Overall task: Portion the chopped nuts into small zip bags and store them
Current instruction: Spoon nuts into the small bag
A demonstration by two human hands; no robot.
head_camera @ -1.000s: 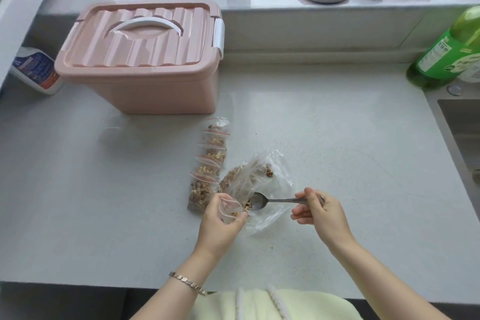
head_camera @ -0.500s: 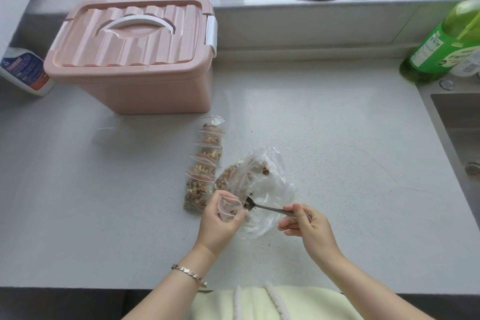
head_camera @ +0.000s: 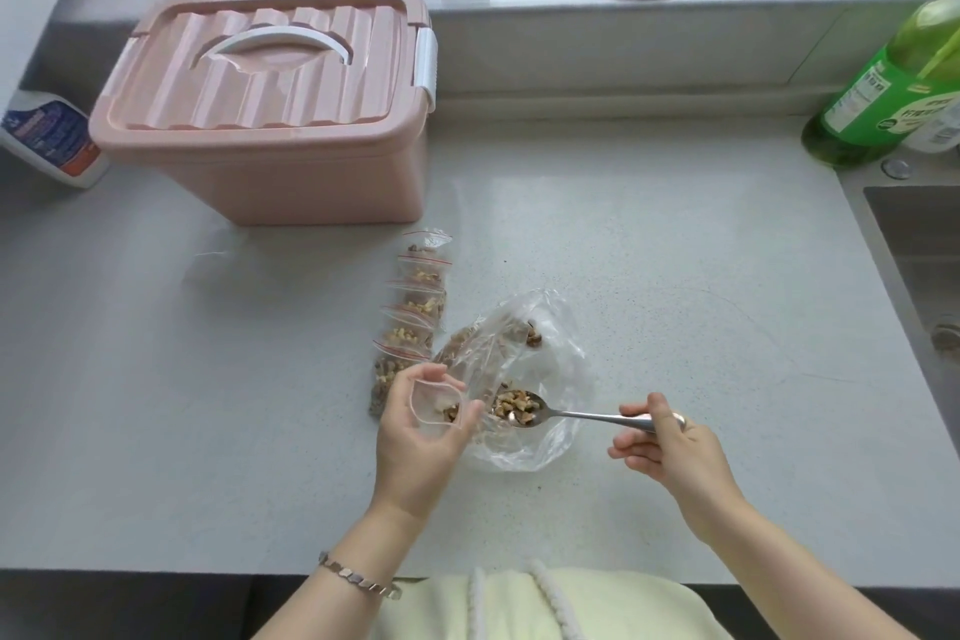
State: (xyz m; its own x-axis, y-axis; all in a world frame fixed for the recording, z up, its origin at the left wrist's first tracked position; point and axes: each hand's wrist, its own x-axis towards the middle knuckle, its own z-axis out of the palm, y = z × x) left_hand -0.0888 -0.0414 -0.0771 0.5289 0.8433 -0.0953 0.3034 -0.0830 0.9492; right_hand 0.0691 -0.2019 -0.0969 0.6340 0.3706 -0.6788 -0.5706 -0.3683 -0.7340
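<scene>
Closed pink box (head_camera: 270, 120) at the back; big clear bag (head_camera: 540, 327) beside the row of filled zip bags (head_camera: 415, 307); my left hand (head_camera: 415, 437) curls round a small zip bag (head_camera: 434, 403), mouth open, my right hand (head_camera: 670, 447) pinches a spoon (head_camera: 571, 415) of nuts (head_camera: 514, 405) just beside it

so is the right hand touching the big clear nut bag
Apart. The head view shows bare counter between the right hand and the big clear nut bag; only the spoon it grips reaches over the bag.
</scene>
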